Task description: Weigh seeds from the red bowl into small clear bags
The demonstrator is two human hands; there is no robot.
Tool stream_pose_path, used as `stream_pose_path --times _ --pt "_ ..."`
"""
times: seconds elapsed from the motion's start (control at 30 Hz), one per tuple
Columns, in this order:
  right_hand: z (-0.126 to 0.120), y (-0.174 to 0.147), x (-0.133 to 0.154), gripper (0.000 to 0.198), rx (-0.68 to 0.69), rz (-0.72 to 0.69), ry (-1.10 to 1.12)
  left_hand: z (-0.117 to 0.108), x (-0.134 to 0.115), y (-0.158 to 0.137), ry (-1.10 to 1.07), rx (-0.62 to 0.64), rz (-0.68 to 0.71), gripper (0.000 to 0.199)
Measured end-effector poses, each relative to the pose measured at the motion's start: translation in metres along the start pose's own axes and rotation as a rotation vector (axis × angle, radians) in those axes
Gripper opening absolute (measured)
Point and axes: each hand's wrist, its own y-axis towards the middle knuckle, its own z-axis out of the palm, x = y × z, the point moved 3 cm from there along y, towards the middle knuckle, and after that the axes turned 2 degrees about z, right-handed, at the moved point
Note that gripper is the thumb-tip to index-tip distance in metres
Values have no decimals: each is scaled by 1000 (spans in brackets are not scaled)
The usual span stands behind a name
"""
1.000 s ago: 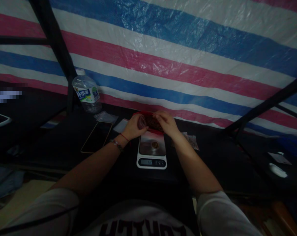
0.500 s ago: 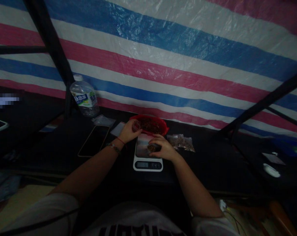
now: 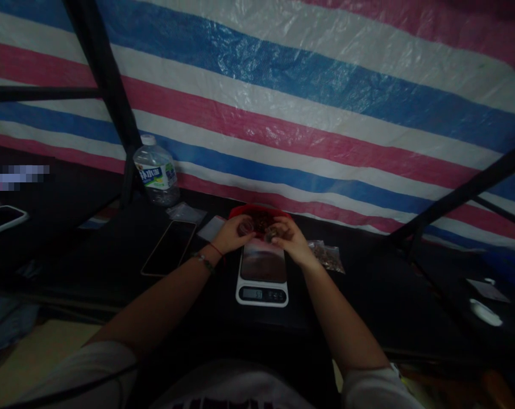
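Between the fingers of my left hand (image 3: 231, 235) is a small clear round cup (image 3: 245, 228), held at the near left edge of a red basin (image 3: 239, 211). Dark brown loose bits (image 3: 262, 221) lie in the basin. My right hand (image 3: 295, 244) grips a small clear container (image 3: 273, 233) with brownish contents at the basin's near right edge; its exact shape is hard to make out. Below both hands stands a white kitchen scale (image 3: 263, 267), its platform bare and its display lit.
Small bags of brown bits (image 3: 329, 258) lie right of the scale. To the left are a phone (image 3: 169, 248), clear plastic bags (image 3: 185, 212), a white sheet (image 3: 211, 228) and a large plastic bottle (image 3: 156, 170). Striped sheeting (image 3: 283, 125) closes off the back behind black posts.
My right hand has lifted the small container off the scale's platform and moved it forward to the basin. My left hand stays by the basin with the cup. The view has shifted slightly.
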Motion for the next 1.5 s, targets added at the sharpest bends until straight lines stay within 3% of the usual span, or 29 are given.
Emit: stream_pose_path --times 0.27,0.4,0.57,0.7,0.97,1.07,1.17,1.3,1.43,1.5 --pt "7 31 3 58 -33 -28 -155 3 -9 0 -17 40 48 47" --pt "12 36 4 45 -54 -23 -273 6 -7 1 -31 22 29 50" --pt "23 37 17 33 18 -207 -548 9 -7 1 -22 23 25 48" --pt "29 39 26 43 93 -244 -650 10 -7 2 -42 7 15 45" --pt "21 31 31 57 39 -214 -665 10 -4 1 -138 -27 7 42" --pt "13 21 29 50 4 -196 -714 10 -2 1 -156 -31 -29 41" --pt "9 6 18 44 22 -117 -593 8 2 1 -260 -88 -64 40" --pt "12 -14 3 59 110 -67 -522 5 5 2 -563 -144 -141 43" --pt "20 -23 3 53 287 -120 -686 3 4 0 -847 -37 -269 48" --pt "20 -19 9 59 326 -146 -714 1 3 -1 -913 29 -307 52"
